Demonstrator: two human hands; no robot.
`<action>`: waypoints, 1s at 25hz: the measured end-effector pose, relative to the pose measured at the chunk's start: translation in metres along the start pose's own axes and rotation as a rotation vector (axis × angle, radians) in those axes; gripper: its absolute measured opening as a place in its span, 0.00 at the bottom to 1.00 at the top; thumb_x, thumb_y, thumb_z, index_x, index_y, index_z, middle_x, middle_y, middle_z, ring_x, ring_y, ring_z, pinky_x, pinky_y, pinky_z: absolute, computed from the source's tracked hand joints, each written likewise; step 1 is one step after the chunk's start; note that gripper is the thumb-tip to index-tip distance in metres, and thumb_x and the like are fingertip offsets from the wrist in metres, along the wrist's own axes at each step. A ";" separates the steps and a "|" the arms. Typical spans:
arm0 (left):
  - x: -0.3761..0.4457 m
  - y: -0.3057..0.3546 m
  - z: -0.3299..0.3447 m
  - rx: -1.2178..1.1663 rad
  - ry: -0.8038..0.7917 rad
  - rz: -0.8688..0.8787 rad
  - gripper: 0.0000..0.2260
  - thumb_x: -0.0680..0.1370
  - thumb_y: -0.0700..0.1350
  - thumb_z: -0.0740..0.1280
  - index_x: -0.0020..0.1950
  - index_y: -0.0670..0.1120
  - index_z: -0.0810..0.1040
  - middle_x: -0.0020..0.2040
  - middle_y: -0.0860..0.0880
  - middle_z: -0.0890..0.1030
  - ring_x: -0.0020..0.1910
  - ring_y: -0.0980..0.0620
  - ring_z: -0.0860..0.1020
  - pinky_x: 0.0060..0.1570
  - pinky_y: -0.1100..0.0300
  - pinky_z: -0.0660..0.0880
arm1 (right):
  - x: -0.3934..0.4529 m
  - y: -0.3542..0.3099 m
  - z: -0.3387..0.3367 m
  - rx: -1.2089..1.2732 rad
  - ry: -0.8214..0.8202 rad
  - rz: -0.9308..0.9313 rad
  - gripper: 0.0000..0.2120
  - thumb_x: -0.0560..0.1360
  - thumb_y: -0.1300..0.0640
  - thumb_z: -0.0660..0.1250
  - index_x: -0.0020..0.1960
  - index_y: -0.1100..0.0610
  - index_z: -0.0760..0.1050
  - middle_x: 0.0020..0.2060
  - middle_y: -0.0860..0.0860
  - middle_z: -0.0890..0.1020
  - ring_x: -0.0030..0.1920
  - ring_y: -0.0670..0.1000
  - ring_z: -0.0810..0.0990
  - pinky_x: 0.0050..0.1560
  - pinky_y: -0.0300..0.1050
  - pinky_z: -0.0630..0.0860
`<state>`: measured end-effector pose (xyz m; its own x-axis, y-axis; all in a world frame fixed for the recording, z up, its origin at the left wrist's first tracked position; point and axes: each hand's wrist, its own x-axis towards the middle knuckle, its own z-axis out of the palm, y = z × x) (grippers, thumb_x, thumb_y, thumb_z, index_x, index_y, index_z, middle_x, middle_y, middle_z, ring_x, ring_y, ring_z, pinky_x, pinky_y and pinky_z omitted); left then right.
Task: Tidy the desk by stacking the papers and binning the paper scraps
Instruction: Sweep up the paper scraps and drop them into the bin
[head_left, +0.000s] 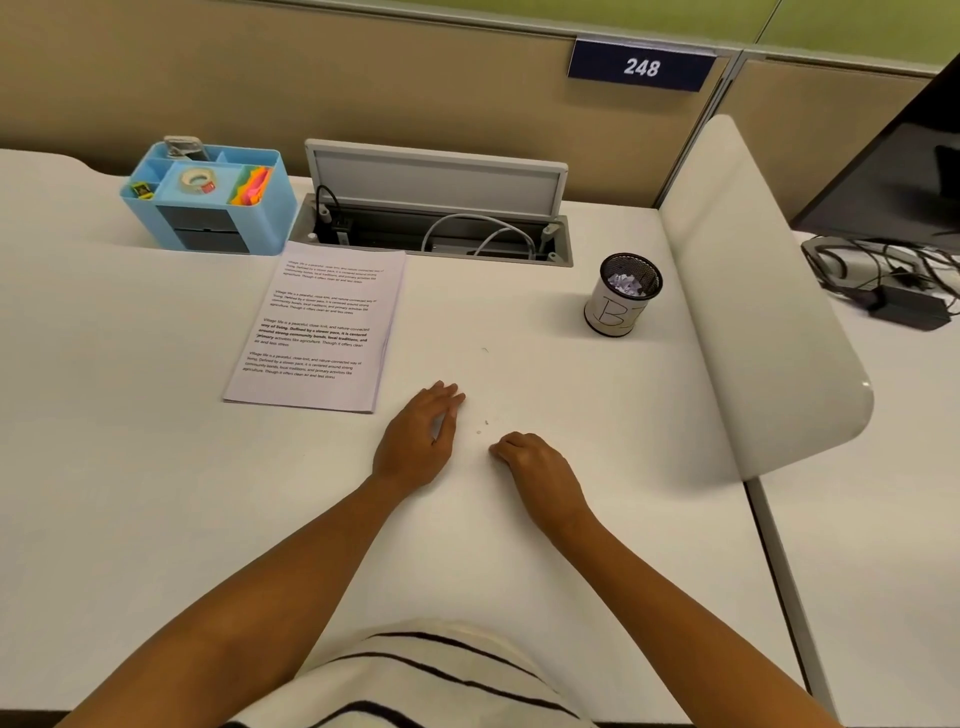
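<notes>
A view from above a white desk (156, 467), looking down at a person's two bare forearms reaching forward from the bottom edge.

The left hand (418, 436) lies near the centre of the view, palm down on the desk, fingers straight and close together, holding nothing. The right hand (535, 462) rests just beside it at 3 o'clock, knuckles up and fingers curled under toward the desk; whether anything is tucked inside cannot be told. Between the two hands lie a few tiny white paper scraps (483, 426) (mere specks at this size).

A neat stack of printed papers (317, 327) lies flat on the desk at 11 o'clock from the left hand, its near right corner close to the fingertips without touching them. At 2 o'clock from the hands, well apart, stands a small black mesh bin (623, 296) wrapped in a white hand-lettered label, upright, with crumpled white scraps showing inside.

At the far left, at 10 o'clock, sits a blue desk organiser (208, 202) holding a roll of tape and bright sticky notes. Behind the papers, an open cable hatch (436, 208) shows white and black cables. A beige partition carries a dark plate reading 248 (641, 66).
</notes>
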<state>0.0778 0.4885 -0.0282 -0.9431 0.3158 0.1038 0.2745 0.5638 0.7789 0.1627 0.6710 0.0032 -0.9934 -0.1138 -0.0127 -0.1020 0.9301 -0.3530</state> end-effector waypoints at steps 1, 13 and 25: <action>0.000 -0.001 0.001 0.007 0.003 0.016 0.15 0.82 0.43 0.62 0.68 0.49 0.78 0.70 0.54 0.76 0.74 0.58 0.66 0.75 0.56 0.62 | 0.001 0.000 -0.001 -0.035 0.000 -0.013 0.12 0.81 0.61 0.60 0.62 0.58 0.77 0.56 0.52 0.80 0.56 0.54 0.76 0.53 0.47 0.75; 0.003 0.001 0.007 0.364 -0.010 0.146 0.20 0.83 0.47 0.58 0.75 0.49 0.69 0.77 0.52 0.66 0.79 0.54 0.59 0.79 0.48 0.49 | 0.017 0.014 -0.028 0.640 0.064 0.494 0.08 0.74 0.64 0.68 0.41 0.54 0.83 0.35 0.44 0.84 0.38 0.42 0.81 0.39 0.26 0.72; 0.003 0.003 0.006 0.406 -0.046 0.114 0.21 0.84 0.48 0.55 0.77 0.51 0.65 0.79 0.53 0.63 0.79 0.56 0.55 0.79 0.48 0.49 | 0.102 0.103 -0.153 1.200 0.297 0.731 0.04 0.75 0.62 0.70 0.42 0.59 0.79 0.39 0.53 0.80 0.34 0.44 0.79 0.40 0.33 0.79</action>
<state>0.0768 0.4961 -0.0295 -0.8958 0.4217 0.1405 0.4365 0.7753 0.4564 0.0424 0.8088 0.1083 -0.7922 0.4669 -0.3929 0.3825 -0.1216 -0.9159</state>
